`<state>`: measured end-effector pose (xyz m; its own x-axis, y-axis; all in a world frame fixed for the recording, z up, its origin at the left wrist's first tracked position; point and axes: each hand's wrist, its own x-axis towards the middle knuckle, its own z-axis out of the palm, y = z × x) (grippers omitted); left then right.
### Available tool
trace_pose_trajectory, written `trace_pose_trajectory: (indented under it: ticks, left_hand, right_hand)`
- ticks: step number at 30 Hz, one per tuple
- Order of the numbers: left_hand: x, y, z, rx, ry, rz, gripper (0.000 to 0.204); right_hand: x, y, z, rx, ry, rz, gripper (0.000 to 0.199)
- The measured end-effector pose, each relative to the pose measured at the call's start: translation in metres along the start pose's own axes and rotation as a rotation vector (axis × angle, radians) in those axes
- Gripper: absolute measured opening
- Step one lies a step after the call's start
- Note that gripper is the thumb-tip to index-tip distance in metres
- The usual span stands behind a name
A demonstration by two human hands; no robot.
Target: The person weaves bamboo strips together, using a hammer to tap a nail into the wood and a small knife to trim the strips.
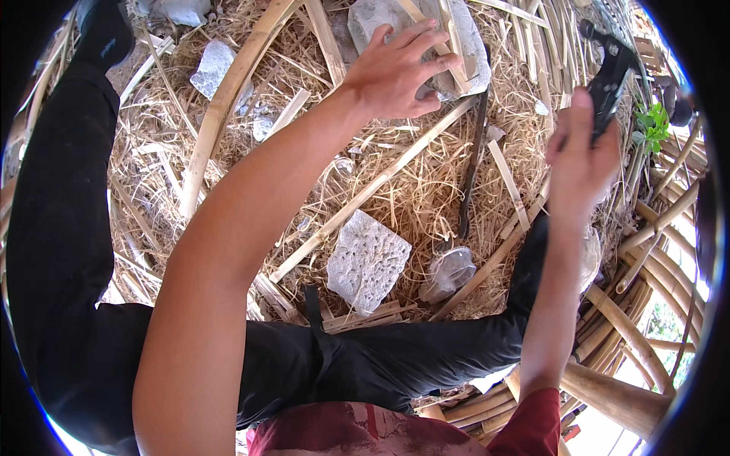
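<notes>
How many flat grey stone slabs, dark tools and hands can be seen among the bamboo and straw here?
Grey stone slabs: 3, one under the left hand at, one at, one at.
Dark tools: 2, a hammer-like tool in the right hand, a blade-like tool lying on the straw.
Hands: 2.
Total: 7.

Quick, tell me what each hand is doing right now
Left hand: open, fingers spread, pressing bamboo strips onto a grey stone.
Right hand: closed around a dark tool, raised.
</notes>
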<state>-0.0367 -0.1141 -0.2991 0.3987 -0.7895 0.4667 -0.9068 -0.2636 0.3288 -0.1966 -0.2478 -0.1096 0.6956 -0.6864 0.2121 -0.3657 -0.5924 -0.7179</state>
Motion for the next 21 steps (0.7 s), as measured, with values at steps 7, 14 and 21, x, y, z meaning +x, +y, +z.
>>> trace_pose_trajectory:
  ticks: [7, 14, 21]
  left_hand:
    - [-0.006, 0.000, 0.002, 0.002, -0.007, -0.016, 0.066]
    - [0.003, 0.002, -0.008, 0.066, -0.110, -0.013, 0.066]
    - [0.002, 0.001, -0.005, 0.079, -0.034, 0.012, 0.065]
  right_hand:
    - [0.009, 0.006, -0.016, -0.299, -0.265, 0.275, 0.040]
    - [0.014, 0.010, -0.011, -0.158, -0.124, 0.121, 0.041]
    - [0.012, -0.022, -0.036, -0.162, -0.175, 0.271, 0.033]
